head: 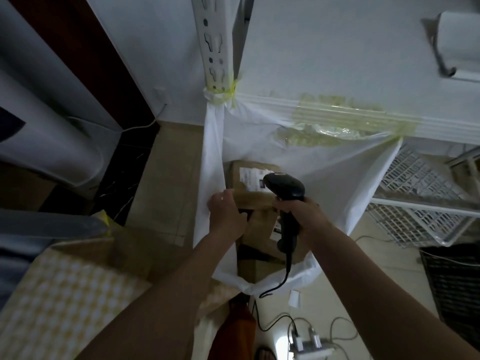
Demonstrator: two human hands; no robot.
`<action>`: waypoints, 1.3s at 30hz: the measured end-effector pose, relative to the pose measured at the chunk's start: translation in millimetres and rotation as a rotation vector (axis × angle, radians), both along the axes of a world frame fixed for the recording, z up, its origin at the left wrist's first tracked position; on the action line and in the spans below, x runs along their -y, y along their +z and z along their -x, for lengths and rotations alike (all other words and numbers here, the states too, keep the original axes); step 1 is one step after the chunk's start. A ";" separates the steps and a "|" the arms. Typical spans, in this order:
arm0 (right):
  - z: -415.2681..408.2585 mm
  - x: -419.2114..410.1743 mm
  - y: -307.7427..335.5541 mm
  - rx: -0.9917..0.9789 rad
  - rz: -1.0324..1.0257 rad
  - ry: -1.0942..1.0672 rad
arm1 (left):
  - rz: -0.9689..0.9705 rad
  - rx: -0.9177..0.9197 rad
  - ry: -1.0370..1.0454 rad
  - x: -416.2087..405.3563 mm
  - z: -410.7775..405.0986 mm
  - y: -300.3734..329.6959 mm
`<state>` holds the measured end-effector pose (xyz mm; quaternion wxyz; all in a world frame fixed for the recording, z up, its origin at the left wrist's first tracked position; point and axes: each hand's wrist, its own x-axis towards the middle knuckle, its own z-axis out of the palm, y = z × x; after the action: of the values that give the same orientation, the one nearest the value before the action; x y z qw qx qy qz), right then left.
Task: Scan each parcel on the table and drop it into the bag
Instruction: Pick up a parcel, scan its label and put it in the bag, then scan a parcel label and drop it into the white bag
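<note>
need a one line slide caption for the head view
Left hand lowers a cardboard parcel into the white bag; right hand holds the scanner.

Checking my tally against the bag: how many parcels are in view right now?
3, maybe more hidden. One labelled box lies deep in the white bag; one parcel is held by the left hand over the opening; another box sits beneath it.
</note>
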<state>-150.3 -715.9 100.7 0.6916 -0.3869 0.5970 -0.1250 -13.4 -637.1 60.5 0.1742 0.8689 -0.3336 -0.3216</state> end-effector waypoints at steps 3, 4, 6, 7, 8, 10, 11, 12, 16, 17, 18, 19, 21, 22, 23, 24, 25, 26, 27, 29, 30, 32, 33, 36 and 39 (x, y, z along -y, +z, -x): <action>-0.9 -7.4 2.9 0.037 -0.016 -0.015 | -0.009 0.043 -0.080 -14.0 -1.5 4.7; -0.4 -10.7 4.8 0.048 -0.014 -0.009 | -0.010 0.057 -0.098 -19.7 -1.6 7.9; 0.8 -20.3 10.5 0.083 -0.014 0.025 | -0.001 0.088 -0.123 -31.8 -0.9 13.9; 1.5 -26.0 15.2 0.103 -0.018 0.051 | 0.004 0.106 -0.125 -38.2 0.2 17.7; 2.7 -31.8 19.5 0.117 -0.017 0.081 | 0.006 0.123 -0.122 -45.4 1.6 23.0; 5.5 -44.7 27.8 0.129 0.012 0.156 | 0.014 0.166 -0.103 -63.0 6.3 32.6; 7.3 -52.5 31.8 0.133 0.026 0.195 | 0.019 0.181 -0.087 -73.3 9.5 36.3; 9.6 -61.6 35.7 0.136 0.035 0.237 | 0.017 0.190 -0.070 -84.8 13.7 41.4; 21.4 -107.8 47.7 0.164 0.029 0.355 | -0.034 0.247 0.021 -143.8 32.1 57.6; 24.4 -121.7 50.7 0.178 0.020 0.376 | -0.042 0.240 0.057 -162.0 38.6 62.2; 26.8 -135.9 52.6 0.184 0.013 0.401 | -0.047 0.244 0.080 -182.6 45.5 64.6; 28.7 -150.5 54.6 0.186 0.013 0.431 | -0.057 0.242 0.101 -204.1 53.3 68.3; 30.6 -182.8 56.8 0.191 0.027 0.507 | -0.072 0.264 0.170 -251.2 69.4 76.9; 30.7 -200.2 58.3 0.201 0.032 0.554 | -0.083 0.286 0.214 -275.6 77.5 83.2; 30.5 -217.8 60.0 0.211 0.030 0.607 | -0.109 0.301 0.253 -299.3 84.6 86.9; 30.2 -236.2 61.2 0.219 0.028 0.670 | -0.142 0.303 0.296 -322.5 91.9 91.3; 30.2 -254.8 63.9 0.226 0.025 0.744 | -0.173 0.301 0.334 -345.9 99.0 95.7; 29.6 -272.9 65.9 0.233 0.020 0.826 | -0.201 0.291 0.374 -367.7 105.8 99.6; 28.5 -291.2 68.7 0.248 0.006 0.906 | -0.217 0.293 0.416 -389.1 112.1 102.3; 25.4 -326.8 73.9 0.285 -0.002 1.022 | -0.246 0.290 0.501 -429.2 125.8 109.8; 23.4 -343.9 76.1 0.296 0.010 1.051 | -0.261 0.288 0.545 -447.9 132.7 113.6; 19.4 -376.9 81.3 0.298 0.025 1.093 | -0.280 0.284 0.634 -481.9 145.1 121.0; 17.8 -392.3 83.9 0.300 0.022 1.118 | -0.287 0.287 0.668 -497.6 151.0 124.8; 15.6 -435.7 89.4 0.318 0.004 1.201 | -0.312 0.290 0.765 -543.4 167.0 132.8; 15.8 -479.9 94.3 0.329 0.007 1.294 | -0.329 0.281 0.871 -589.6 182.7 136.6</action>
<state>-166.1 -236.0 194.9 0.7079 -0.6452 0.1308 0.2557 -196.1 -47.5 197.2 0.1062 0.9788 0.0962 -0.1466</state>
